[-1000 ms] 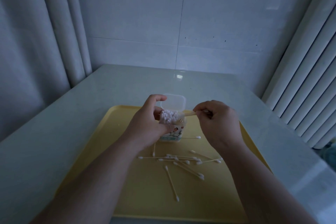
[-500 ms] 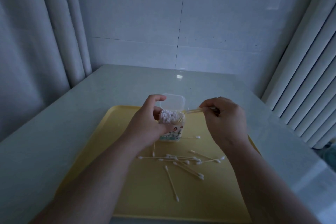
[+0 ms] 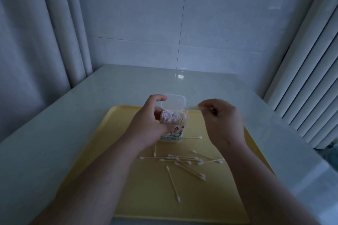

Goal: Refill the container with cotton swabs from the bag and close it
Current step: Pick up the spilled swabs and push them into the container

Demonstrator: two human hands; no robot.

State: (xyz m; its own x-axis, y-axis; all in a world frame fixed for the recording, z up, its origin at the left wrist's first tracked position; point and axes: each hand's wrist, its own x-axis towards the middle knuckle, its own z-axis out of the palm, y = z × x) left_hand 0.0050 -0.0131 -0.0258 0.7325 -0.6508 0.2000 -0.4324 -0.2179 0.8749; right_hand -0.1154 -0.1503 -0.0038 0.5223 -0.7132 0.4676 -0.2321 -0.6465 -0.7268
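Yellow plastic makes up the tray [image 3: 128, 179], which is set on the pale bench [image 3: 54, 133] and reaches close to its near edge. Toward the tray's far edge a small clear container [image 3: 173, 131] stands upright, packed with cotton swabs [image 3: 171, 116] whose white tips are seen at its open top. Its hinged lid [image 3: 174, 103] is tipped back on the far side. The container is gripped around its left side by the left hand [image 3: 148, 124], the grip clamped on it with the thumb raised near the lid. Just right of the container's mouth the right hand [image 3: 223, 122] is held above the tray, its grip pinched together on a swab or a few swabs [image 3: 193, 107]; the count cannot be told through the blur. The pinched end points left toward the lid. Loose swabs [image 3: 182, 160] are scattered in the middle of the tray, nearer than the container, several crossing one another, and one swab [image 3: 172, 183] lies apart toward the near edge. Another swab [image 3: 193, 137] lies just right of the container's base.
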